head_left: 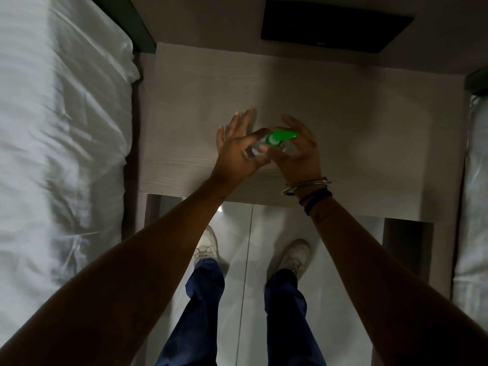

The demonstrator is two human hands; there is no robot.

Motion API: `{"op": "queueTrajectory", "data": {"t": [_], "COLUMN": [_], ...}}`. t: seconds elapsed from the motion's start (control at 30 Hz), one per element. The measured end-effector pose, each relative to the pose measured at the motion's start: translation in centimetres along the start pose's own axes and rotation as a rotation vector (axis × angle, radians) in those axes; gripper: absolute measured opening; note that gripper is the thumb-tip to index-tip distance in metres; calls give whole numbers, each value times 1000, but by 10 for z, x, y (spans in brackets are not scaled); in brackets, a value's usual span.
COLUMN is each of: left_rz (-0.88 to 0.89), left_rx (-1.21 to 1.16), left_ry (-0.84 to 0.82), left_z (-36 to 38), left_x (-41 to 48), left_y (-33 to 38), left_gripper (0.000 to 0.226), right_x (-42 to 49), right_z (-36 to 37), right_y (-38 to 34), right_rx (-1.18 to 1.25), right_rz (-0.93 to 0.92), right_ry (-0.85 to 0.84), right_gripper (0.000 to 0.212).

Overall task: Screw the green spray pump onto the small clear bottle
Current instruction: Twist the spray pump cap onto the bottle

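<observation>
The small clear bottle [254, 150] is held above the pale wooden nightstand [184, 122], tilted, pinched between the thumb and a finger of my left hand [235, 151]; the other fingers of that hand are spread upward. The green spray pump [280, 136] sits on the bottle's neck with its nozzle pointing right. My right hand [295, 151] curls around the pump, fingertips at its collar. Most of the bottle is hidden by both hands.
A bed with white sheets [60, 141] runs along the left. A second white bed edge [475, 207] is at the right. A black rectangular panel [335, 25] lies at the far side. My legs and white shoes [206, 247] stand on the glossy floor below the nightstand's front edge.
</observation>
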State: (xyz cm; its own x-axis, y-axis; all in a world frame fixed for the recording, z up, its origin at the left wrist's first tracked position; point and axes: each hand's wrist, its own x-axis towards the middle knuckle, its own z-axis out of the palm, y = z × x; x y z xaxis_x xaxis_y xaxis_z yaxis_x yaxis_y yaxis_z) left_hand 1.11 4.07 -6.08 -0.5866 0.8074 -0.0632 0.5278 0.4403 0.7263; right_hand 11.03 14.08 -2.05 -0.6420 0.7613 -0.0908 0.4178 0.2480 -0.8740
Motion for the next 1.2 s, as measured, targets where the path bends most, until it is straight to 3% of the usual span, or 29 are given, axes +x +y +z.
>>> {"op": "queueTrajectory", "data": {"t": [0.17, 0.27, 0.47, 0.53, 0.67, 0.77, 0.83, 0.97, 1.07, 1.2], "left_rz": [-62, -54, -24, -32, -30, -27, -9, -12, -47, -14], "left_rx": [2, -7, -21, -19, -44, 15, 32, 26, 5, 3], "left_ry": [67, 50, 18, 16, 32, -15, -41, -32, -19, -88], "left_z": [4, 1, 3, 3, 6, 7, 5, 3, 1, -1], "left_x": [-2, -4, -1, -1, -2, 4, 6, 3, 2, 4], "left_y": [5, 8, 0, 0, -1, -10, -12, -5, -1, -5], "left_gripper": [31, 51, 49, 46, 55, 39, 39, 50, 52, 53], "right_x": [1, -1, -2, 3, 5, 5, 5, 5, 2, -1], "right_z": [8, 6, -8, -8, -7, -13, -13, -5, -7, -14], "right_y": [-7, -2, 9, 5, -2, -1, -2, -8, -5, 1], "right_rx": [-83, -104, -184, -183, -267, -309, -302, -359, -386, -393], "right_rz": [2, -57, -194, -160, -122, -181, -161, -106, -138, -182], "right_ry": [113, 53, -11, 18, -31, -114, -74, 40, -38, -93], "right_gripper": [53, 68, 28, 31, 64, 46, 37, 50, 58, 31]}}
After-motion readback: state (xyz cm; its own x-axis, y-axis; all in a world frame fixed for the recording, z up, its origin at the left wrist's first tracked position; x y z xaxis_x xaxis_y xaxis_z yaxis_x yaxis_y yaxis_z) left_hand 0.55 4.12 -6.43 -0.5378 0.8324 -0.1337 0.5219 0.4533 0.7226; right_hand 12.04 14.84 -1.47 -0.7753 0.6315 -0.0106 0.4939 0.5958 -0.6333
